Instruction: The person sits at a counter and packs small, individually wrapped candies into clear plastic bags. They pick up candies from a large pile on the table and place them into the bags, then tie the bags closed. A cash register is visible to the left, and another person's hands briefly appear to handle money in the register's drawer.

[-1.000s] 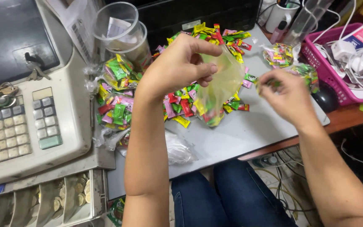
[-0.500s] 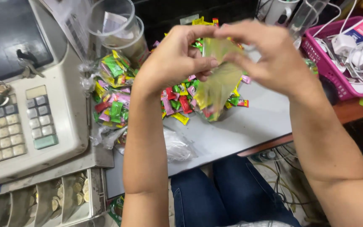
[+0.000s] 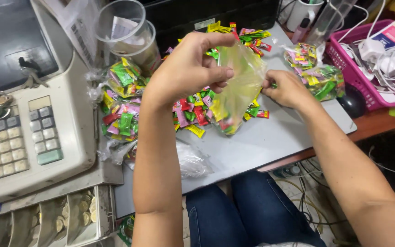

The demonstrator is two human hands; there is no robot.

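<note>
- Head view, hands: left hand (image 3: 190, 68) is up over the desk, thumb and fingers pinched on the top edge of a small clear plastic bag (image 3: 236, 87). Half a second ago both hands were up at the bag mouth; now the right hand (image 3: 286, 88) has dropped off it to the desk surface, beside the bag's right edge.
- Right fingers are curled down into the loose wrapped candies (image 3: 197, 112); looks like a pinch on something small and green, but I cannot tell for sure, fingertips are mostly hidden.
- Bag: hangs from the left hand only, slightly tilted, bottom just above the grey desk (image 3: 261, 146). A few candies sit in its bottom corner, red, yellow and green.
- Read: same swing as a second ago, right hand out at the pile while the left holds the bag. Judging from that, the bag is partly filled, not closed.
- Around: filled candy bags (image 3: 122, 103) left of the pile, more (image 3: 318, 73) at right near the pink basket (image 3: 366, 98); cash register (image 3: 19, 132) far left with its coin drawer (image 3: 46, 219) open; clear plastic cups (image 3: 124, 27) behind.
</note>
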